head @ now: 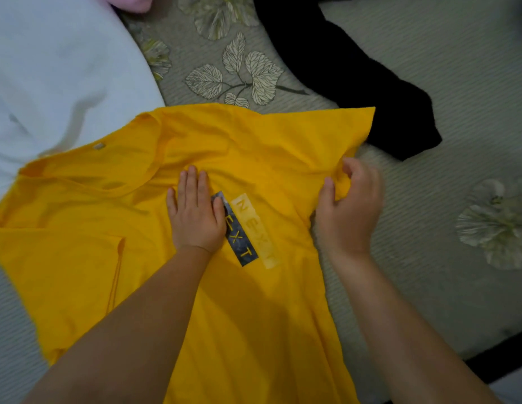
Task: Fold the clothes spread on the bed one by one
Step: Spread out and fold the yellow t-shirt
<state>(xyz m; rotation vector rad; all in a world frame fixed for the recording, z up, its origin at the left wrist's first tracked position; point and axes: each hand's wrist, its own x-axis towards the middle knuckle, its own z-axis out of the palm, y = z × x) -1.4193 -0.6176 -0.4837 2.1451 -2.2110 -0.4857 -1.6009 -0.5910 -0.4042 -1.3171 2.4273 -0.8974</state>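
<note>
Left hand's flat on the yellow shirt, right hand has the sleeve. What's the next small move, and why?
Probably bring the sleeve inward across the yellow shirt: the right hand already pinches fabric at the sleeve seam, and the left hand lies flat beside the print, pinning the chest.

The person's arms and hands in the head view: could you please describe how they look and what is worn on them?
Both forearms are bare, with no sleeve in the frame. The left hand and the right hand wear no gloves, and no ring, watch or bracelet shows on the fingers or wrists. The fingernails look short and unpainted.
</note>
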